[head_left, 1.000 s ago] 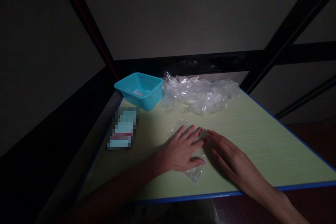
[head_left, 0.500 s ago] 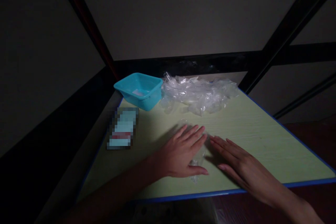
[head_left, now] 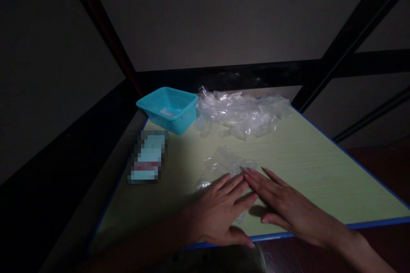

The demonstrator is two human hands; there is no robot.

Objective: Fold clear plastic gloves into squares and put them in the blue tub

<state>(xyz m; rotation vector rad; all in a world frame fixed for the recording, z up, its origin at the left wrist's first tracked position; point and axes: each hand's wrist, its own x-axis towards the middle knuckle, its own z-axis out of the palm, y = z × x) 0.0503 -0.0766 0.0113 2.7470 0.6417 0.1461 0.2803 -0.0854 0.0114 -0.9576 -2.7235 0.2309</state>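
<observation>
A clear plastic bag (head_left: 224,160) lies spread on the pale table (head_left: 307,158), close to its front edge. Over the bag's near part rests my left hand (head_left: 221,211), palm down with the fingers spread, hiding some of the plastic. My right hand (head_left: 285,204) comes in from the right, its fingers stretched out and their tips on the bag's right side, touching or nearly touching my left fingertips. Neither hand grips anything.
A heap of crumpled clear plastic bags (head_left: 243,113) lies along the back of the table. Left of it stands a blue plastic basket (head_left: 182,123). A blurred-out flat object, perhaps a phone (head_left: 149,155), lies at the left edge. Walls close in behind and left.
My left hand has slid toward the table's front edge, uncovering more of the bag. My right hand has shifted left, bringing its fingertips onto the plastic.
</observation>
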